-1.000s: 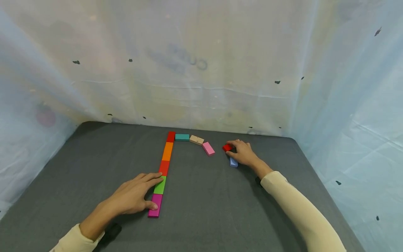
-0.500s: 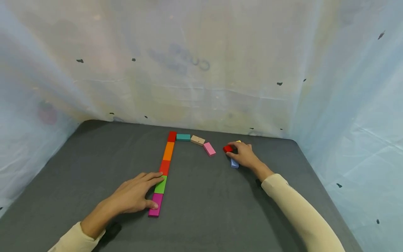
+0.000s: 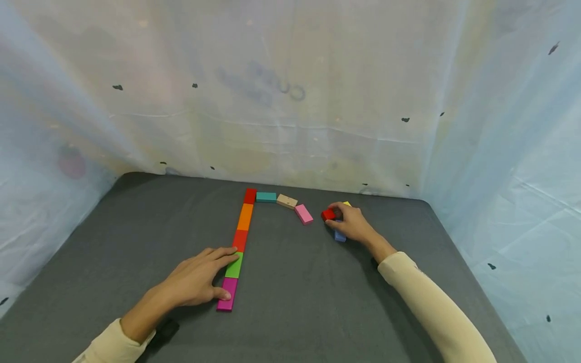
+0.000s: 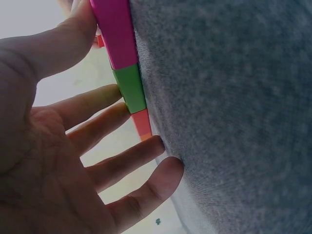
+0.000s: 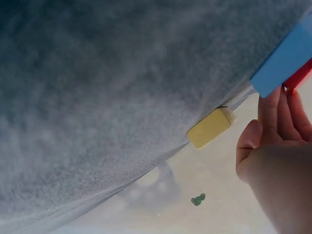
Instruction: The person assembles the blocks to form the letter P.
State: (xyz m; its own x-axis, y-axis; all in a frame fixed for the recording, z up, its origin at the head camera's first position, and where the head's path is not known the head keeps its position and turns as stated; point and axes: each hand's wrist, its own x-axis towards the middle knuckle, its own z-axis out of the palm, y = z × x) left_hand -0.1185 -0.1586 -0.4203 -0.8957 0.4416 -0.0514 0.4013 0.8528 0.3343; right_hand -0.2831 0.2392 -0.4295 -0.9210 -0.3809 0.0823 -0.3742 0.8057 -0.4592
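My left hand point(image 3: 192, 280) rests along a straight row of flat blocks, its fingers extended. The fingertips touch the green block point(image 3: 234, 269), and the thumb lies on the magenta block point(image 3: 225, 302). Beyond them the row runs through a red-orange block point(image 3: 240, 240) and an orange block point(image 3: 245, 217) to a red end block point(image 3: 250, 196). At the right, my right hand point(image 3: 354, 226) pinches another red block point(image 3: 328, 215) between thumb and fingers. Under that hand sits a light blue block point(image 5: 282, 63), partly covered in the head view. A yellow block point(image 5: 209, 129) lies just behind the hand.
From the row's far end, a teal block point(image 3: 266, 197), a tan block point(image 3: 287, 201) and a pink block point(image 3: 304, 214) curve rightward. Grey cloth point(image 3: 281, 302) covers the table, and pale sheeting point(image 3: 290, 126) hangs behind its far edge and at both sides.
The yellow block has come into sight behind the right hand. Both hands keep nearly the same places, and the head view has shifted slightly.
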